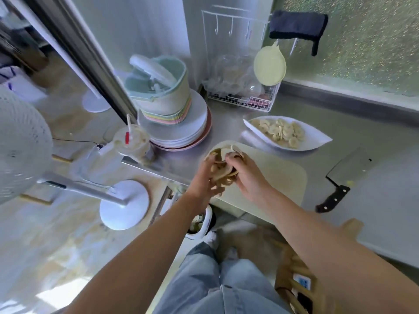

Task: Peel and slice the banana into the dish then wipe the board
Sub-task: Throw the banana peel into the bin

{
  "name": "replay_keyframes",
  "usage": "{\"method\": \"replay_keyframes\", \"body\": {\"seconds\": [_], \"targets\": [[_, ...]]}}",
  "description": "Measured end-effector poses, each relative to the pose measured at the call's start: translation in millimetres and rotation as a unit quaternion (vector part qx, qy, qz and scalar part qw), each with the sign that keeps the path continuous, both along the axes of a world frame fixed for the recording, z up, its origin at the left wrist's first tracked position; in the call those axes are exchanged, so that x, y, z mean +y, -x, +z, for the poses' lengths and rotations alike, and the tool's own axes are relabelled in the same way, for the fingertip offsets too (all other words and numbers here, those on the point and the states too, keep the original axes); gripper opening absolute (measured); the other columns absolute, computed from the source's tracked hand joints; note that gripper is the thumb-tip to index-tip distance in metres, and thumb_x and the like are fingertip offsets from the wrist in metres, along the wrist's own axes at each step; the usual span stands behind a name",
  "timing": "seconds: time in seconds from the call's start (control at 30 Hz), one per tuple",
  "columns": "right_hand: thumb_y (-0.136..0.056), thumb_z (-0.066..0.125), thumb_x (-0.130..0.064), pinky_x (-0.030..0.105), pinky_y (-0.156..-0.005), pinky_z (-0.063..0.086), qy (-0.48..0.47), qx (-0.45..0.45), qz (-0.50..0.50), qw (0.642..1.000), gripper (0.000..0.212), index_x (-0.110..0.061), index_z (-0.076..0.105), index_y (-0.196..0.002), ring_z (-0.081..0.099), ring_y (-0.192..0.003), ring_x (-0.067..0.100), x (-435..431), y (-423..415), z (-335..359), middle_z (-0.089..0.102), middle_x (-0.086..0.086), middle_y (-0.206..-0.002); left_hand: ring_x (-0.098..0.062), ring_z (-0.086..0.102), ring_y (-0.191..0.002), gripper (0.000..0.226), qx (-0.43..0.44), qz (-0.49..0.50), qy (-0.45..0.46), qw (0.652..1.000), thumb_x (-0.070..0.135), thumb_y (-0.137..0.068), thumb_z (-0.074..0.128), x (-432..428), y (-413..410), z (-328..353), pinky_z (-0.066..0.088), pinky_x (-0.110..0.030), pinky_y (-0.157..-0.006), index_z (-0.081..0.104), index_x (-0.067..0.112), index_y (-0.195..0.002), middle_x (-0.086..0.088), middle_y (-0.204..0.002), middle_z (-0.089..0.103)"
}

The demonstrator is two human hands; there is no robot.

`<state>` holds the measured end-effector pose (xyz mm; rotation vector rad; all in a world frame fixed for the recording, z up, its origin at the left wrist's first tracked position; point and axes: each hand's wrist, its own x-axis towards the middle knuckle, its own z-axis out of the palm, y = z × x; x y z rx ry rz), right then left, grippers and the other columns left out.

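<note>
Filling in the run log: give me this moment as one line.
left hand: grips banana peels | right hand: grips banana peels | board: under hands | dish: holds banana slices | cleaver: on counter, right of board

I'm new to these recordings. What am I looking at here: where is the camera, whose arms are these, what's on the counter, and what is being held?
There is no machine here. A person works with two bare hands, and the single picture comes from a wide-angle camera worn on their head. It looks down, so the arms reach in from the bottom. The left hand and the right hand both grip a bundle of limp yellow-brown banana peels at the far-left corner of the pale rectangular cutting board. Behind the board sits a white leaf-shaped dish filled with pale banana slices. To the right, a steel cleaver with a black handle lies on the metal counter. A stack of round plates stands at the left.
</note>
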<state>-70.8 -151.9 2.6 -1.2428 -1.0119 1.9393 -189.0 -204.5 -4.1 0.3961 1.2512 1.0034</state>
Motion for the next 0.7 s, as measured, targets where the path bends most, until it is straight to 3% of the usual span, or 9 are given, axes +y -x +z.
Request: {"method": "replay_keyframes", "body": {"seconds": [0.17, 0.27, 0.37, 0.43, 0.5, 0.6, 0.7], "targets": [[-0.089, 0.06, -0.013, 0.03, -0.086, 0.052, -0.119, -0.112, 0.11, 0.98, 0.028, -0.015, 0.055, -0.116, 0.064, -0.1, 0.017, -21, 25, -1, 0.066, 0.008, -0.108, -0.024, 0.064, -0.106, 0.046, -0.093, 0.065, 0.011, 0.993, 0.052, -0.096, 0.042, -19, 28, -1, 0.046, -0.044, -0.101, 0.068, 0.019, -0.112, -0.009, -0.115, 0.069], [-0.079, 0.063, -0.022, 0.04, -0.085, 0.053, -0.22, -0.211, 0.189, 0.934, 0.033, -0.017, 0.056, -0.111, 0.063, -0.097, 0.021, -30, 43, -3, 0.065, 0.007, -0.099, -0.019, 0.067, -0.096, 0.039, -0.078, 0.077, 0.035, 0.993, 0.047, -0.096, 0.045, -29, 49, -4, 0.05, -0.04, -0.095, 0.067, 0.017, -0.11, -0.005, -0.104, 0.071], [-0.074, 0.065, -0.03, 0.043, -0.084, 0.053, -0.212, -0.215, 0.27, 0.914, 0.033, -0.018, 0.056, -0.103, 0.062, -0.097, 0.022, -38, 62, -11, 0.063, 0.007, -0.097, -0.023, 0.066, -0.1, 0.044, -0.071, 0.084, 0.068, 0.992, 0.047, -0.092, 0.055, -44, 70, -14, 0.048, -0.039, -0.096, 0.063, 0.014, -0.119, -0.009, -0.112, 0.068], [-0.083, 0.066, -0.022, 0.028, -0.083, 0.05, -0.179, -0.204, 0.335, 0.903, 0.022, -0.019, 0.05, -0.098, 0.056, -0.1, 0.016, -45, 70, -13, 0.053, 0.003, -0.101, -0.021, 0.069, -0.081, 0.022, -0.053, 0.12, 0.092, 0.987, 0.032, -0.092, 0.06, -54, 83, -24, 0.055, -0.035, -0.076, 0.065, 0.015, -0.105, -0.013, -0.099, 0.068], [-0.085, 0.067, -0.027, 0.022, -0.089, 0.042, -0.16, -0.215, 0.371, 0.889, 0.03, -0.019, 0.048, -0.107, 0.049, -0.109, 0.011, -47, 74, -22, 0.044, 0.0, -0.114, -0.019, 0.065, -0.067, 0.008, -0.019, 0.178, 0.129, 0.975, 0.018, -0.092, 0.061, -63, 94, -35, 0.054, -0.027, -0.054, 0.063, 0.014, -0.099, -0.012, -0.09, 0.065], [-0.087, 0.064, -0.033, 0.022, -0.096, 0.037, -0.135, -0.224, 0.319, 0.911, 0.053, -0.02, 0.043, -0.135, 0.048, -0.117, 0.006, -42, 74, -34, 0.045, -0.004, -0.133, -0.02, 0.064, -0.07, 0.013, 0.043, 0.228, 0.18, 0.956, 0.019, -0.09, 0.066, -72, 109, -55, 0.051, -0.022, -0.044, 0.062, 0.013, -0.1, -0.009, -0.089, 0.067], [-0.089, 0.061, -0.022, 0.022, -0.093, 0.041, -0.211, -0.298, 0.212, 0.907, 0.044, -0.016, 0.05, -0.131, 0.052, -0.112, 0.008, -32, 64, -45, 0.051, 0.0, -0.13, -0.02, 0.062, -0.064, 0.009, 0.116, 0.193, 0.228, 0.947, 0.023, -0.089, 0.067, -81, 119, -82, 0.052, -0.025, -0.048, 0.059, 0.019, -0.09, -0.007, -0.081, 0.065]]}}
